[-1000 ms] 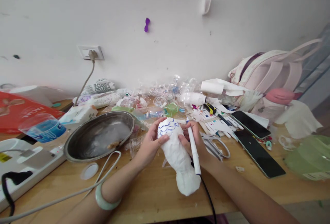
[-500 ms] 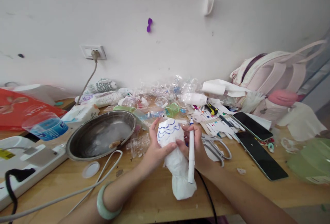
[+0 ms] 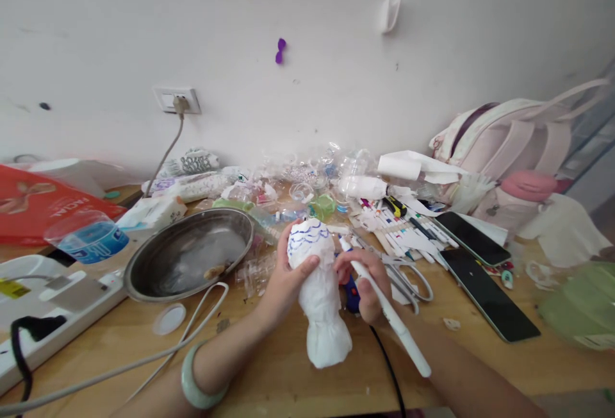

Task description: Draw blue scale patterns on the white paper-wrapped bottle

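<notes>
A white paper-wrapped form (image 3: 321, 302), pinched in near its lower end, is in my left hand (image 3: 284, 280). Rows of wavy blue lines cross its rounded top. My left thumb lies on its front while the fingers go behind its left side. In my right hand (image 3: 368, 280) is a white marker (image 3: 391, 315), its blue tip towards the form's upper right side and its back end down to the right. I cannot tell if the tip touches the paper. Below the right fingers shows part of a dark blue object (image 3: 352, 296) with a red spot.
A metal basin (image 3: 189, 254) stands to the left, near a power strip (image 3: 62, 302). Scissors (image 3: 408, 280), many markers (image 3: 394, 229) and two phones (image 3: 490, 293) lie to the right. Plastic scraps crowd the back, with a pink backpack (image 3: 504, 136) at the right. Cables cross the front.
The marker has swung from nearly upright to a slant, its back end now lower right. My right hand has come off the form, which has shifted slightly left and stands straighter.
</notes>
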`<act>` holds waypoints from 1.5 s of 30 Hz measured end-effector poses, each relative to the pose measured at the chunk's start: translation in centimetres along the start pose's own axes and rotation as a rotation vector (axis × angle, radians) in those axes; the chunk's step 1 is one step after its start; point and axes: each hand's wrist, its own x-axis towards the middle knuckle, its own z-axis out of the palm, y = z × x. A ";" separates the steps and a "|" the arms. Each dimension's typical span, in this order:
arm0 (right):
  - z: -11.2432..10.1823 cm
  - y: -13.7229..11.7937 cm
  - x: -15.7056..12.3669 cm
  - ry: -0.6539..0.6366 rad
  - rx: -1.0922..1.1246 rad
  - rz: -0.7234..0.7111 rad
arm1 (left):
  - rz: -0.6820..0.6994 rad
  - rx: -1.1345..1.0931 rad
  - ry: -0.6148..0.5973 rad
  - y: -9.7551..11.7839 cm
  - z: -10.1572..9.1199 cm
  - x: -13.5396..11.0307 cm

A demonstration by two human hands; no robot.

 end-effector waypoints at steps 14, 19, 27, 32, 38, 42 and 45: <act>0.5 -3.2 0.5 -0.100 -0.075 -0.144 | 0.062 0.141 -0.067 -0.1 0.0 -0.3; 0.4 -4.1 0.9 -0.170 -0.086 -0.071 | 0.080 0.133 -0.109 0.3 0.2 -0.7; 0.5 -4.3 0.9 -0.134 -0.094 -0.127 | 0.085 0.151 -0.092 0.4 0.3 -0.8; 0.5 -4.0 0.7 -0.077 -0.172 -0.128 | 0.100 0.162 -0.099 0.2 0.3 -0.7; 0.6 -3.9 0.7 -0.047 -0.202 -0.196 | 0.127 0.154 -0.125 -0.1 0.2 -0.6; 0.6 -4.2 1.2 -0.077 -0.134 -0.206 | 0.112 0.148 -0.147 -0.2 0.0 -0.8; 0.4 -4.4 1.4 -0.093 -0.112 -0.168 | 0.109 0.145 -0.154 -0.4 -0.1 -0.7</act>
